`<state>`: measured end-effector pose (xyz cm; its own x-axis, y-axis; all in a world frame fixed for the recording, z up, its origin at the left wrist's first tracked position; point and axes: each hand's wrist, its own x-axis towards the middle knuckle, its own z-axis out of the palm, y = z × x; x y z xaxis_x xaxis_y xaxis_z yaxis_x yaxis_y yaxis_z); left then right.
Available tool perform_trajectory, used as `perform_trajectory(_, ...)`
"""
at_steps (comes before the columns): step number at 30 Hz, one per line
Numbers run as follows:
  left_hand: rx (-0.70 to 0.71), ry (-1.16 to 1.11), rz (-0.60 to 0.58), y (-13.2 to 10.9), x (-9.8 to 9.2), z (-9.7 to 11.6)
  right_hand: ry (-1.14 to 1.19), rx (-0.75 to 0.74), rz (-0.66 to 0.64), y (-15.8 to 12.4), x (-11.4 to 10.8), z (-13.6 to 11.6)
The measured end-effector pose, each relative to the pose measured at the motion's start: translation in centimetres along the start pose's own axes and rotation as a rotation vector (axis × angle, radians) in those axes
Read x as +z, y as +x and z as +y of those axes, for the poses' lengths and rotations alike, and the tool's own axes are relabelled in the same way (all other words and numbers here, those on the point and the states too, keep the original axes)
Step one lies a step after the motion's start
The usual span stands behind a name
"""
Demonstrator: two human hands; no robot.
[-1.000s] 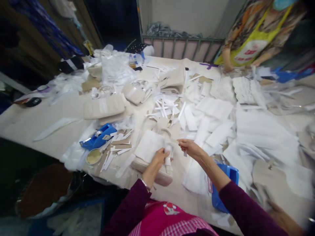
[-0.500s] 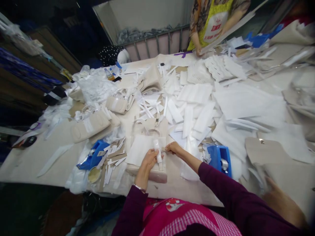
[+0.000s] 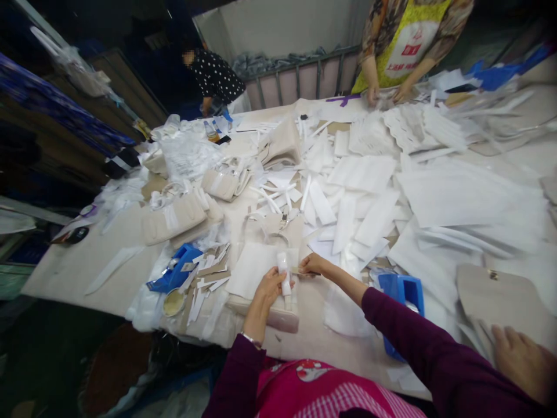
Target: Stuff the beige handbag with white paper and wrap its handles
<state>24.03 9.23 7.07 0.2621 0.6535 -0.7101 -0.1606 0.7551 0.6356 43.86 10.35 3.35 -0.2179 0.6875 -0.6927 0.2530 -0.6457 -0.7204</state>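
In front of me a beige handbag (image 3: 285, 319) lies on the table with a white foam sheet (image 3: 251, 271) on it. My left hand (image 3: 270, 285) has its fingers closed around a narrow white wrapped bundle (image 3: 282, 264) at the bag's right side. Close by on the right, my right hand (image 3: 314, 265) pinches a thin brownish strip (image 3: 298, 270), probably card, whose end reaches toward the bundle. Above the foam lie the bag's flap (image 3: 296, 229) and curved handle.
Blue tape dispensers (image 3: 180, 264) stand on both sides, with card strips (image 3: 204, 278) by the left one. White foam pieces (image 3: 348, 215) and beige bags (image 3: 174, 219) cover the table. A co-worker's hand (image 3: 520, 357) holds a bag flap at right; two people stand across.
The view has swung left, shifting the scene rightward. More of the strip shows at my right hand. Across the table, the yellow-aproned person's hands are lower, and the person in polka dots shows more.
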Motion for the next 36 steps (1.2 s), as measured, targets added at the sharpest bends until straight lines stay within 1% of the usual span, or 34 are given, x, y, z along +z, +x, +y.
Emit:
perform_trajectory(6,-0.032,0.012,0.020,0.4,-0.2,0.0,-0.044,-0.045,0.053,2.0,1.5,-0.6)
perform_trajectory(11,-0.048,0.030,0.027,0.5,-0.1,0.1,-0.076,-0.068,0.104,2.2,2.3,-0.8)
perform_trajectory(15,-0.050,0.058,0.026,0.7,0.1,0.1,-0.094,-0.068,0.057,2.1,2.2,-1.2)
perform_trajectory(19,-0.076,0.105,0.017,1.0,0.3,0.3,-0.113,-0.116,0.005,2.2,1.3,-2.0)
perform_trajectory(22,-0.081,0.125,0.039,1.0,0.4,0.3,-0.133,-0.210,-0.016,1.2,0.6,-1.8)
perform_trajectory(24,-0.073,0.124,0.060,0.9,0.5,0.2,-0.148,-0.318,-0.021,-0.1,0.2,-1.0)
perform_trajectory(27,-0.070,0.113,0.087,1.0,0.5,0.1,-0.189,-0.496,0.012,-1.9,-0.5,0.1)
perform_trajectory(29,-0.073,0.108,0.097,1.0,0.6,0.2,-0.235,-0.582,0.051,-2.5,-0.8,0.3)
perform_trajectory(32,-0.072,0.108,0.098,0.9,0.8,0.3,-0.336,-0.684,0.101,-2.5,-0.9,-1.1)
perform_trajectory(36,-0.057,0.115,0.095,0.6,1.0,0.5,-0.531,-0.824,0.126,-2.0,-0.2,-4.1)
